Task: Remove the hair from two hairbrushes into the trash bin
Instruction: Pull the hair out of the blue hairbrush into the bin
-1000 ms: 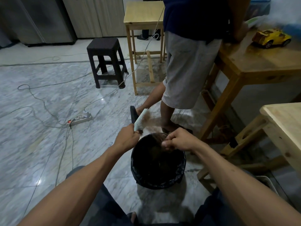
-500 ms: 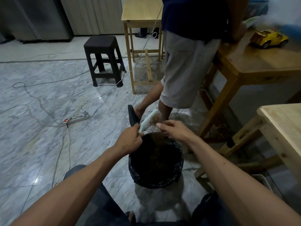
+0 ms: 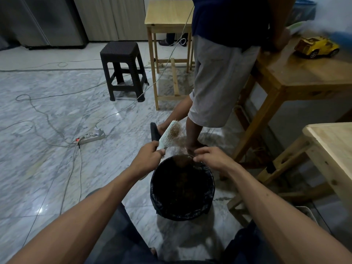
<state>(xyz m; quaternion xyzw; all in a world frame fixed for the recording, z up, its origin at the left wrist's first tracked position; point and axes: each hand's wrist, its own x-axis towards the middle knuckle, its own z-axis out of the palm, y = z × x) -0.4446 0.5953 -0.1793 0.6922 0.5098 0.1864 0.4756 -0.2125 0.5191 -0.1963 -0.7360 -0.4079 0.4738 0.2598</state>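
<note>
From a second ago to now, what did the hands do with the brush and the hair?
The right hand went up from the bin's rim to the hairbrush and has come back down over the trash bin, drawing a wisp of hair off the bristles. The left hand kept its grip on the brush handle. The bin stayed put.

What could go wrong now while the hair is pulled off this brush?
1. The hair stretches beyond the trash bin rim, so strands may drop on the floor.
2. The right hand pinches only a thin wisp; it may tear, leaving the clump on the hairbrush in the left hand.
</note>
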